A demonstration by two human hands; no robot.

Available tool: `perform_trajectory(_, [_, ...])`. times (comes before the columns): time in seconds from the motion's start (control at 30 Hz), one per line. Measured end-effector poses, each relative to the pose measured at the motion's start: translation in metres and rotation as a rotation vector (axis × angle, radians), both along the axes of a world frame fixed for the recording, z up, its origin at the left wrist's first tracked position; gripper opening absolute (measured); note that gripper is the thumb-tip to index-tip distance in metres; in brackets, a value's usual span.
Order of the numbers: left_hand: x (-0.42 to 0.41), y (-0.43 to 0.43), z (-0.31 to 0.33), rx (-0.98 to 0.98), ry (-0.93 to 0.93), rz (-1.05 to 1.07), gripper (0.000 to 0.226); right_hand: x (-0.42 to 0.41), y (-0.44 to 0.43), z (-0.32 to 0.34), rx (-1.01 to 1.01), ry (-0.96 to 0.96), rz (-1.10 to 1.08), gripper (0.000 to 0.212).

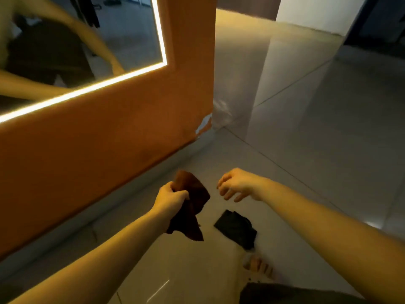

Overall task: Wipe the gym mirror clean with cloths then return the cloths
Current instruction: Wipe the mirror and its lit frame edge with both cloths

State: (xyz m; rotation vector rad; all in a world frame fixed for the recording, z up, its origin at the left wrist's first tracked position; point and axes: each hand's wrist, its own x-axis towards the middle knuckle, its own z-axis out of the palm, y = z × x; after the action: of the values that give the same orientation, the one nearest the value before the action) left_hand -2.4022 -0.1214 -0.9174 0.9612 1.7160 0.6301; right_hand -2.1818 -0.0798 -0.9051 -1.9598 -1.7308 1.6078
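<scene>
My left hand (172, 197) is shut on a dark brown cloth (190, 207) that hangs bunched below the fist, low over the floor. Just to its right my right hand (237, 184) hovers with fingers spread and curled downward, holding nothing. Beneath and between the hands a second, dark grey cloth (237, 229) lies crumpled on the floor tiles. The mirror (87, 40) with a lit white strip along its edge hangs on the orange wall at the upper left and reflects my arms and body.
The orange wall (109, 139) runs down to a grey skirting, with a chipped corner (205, 125) at its right end. Glossy grey floor tiles (317, 139) stretch to the right. A white pillar (311, 12) stands at the back. My sandalled foot (258, 265) is near the lying cloth.
</scene>
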Motion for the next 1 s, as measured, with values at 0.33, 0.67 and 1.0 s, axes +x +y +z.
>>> perform_trajectory(0.33, [0.021, 0.025, -0.096, -0.169, 0.104, -0.091, 0.018, 0.012, 0.014, -0.188, -0.022, -0.62, 0.436, 0.077])
perform_trajectory(0.67, [0.013, 0.041, -0.091, -0.227, 0.032, -0.107, 0.026, 0.016, 0.032, -0.216, -0.126, -0.436, 0.421, 0.045])
perform_trajectory(1.0, [-0.08, 0.067, 0.007, 0.008, 0.114, -0.082, 0.012, -0.062, 0.103, -0.052, -0.184, 0.138, 0.156, 0.031])
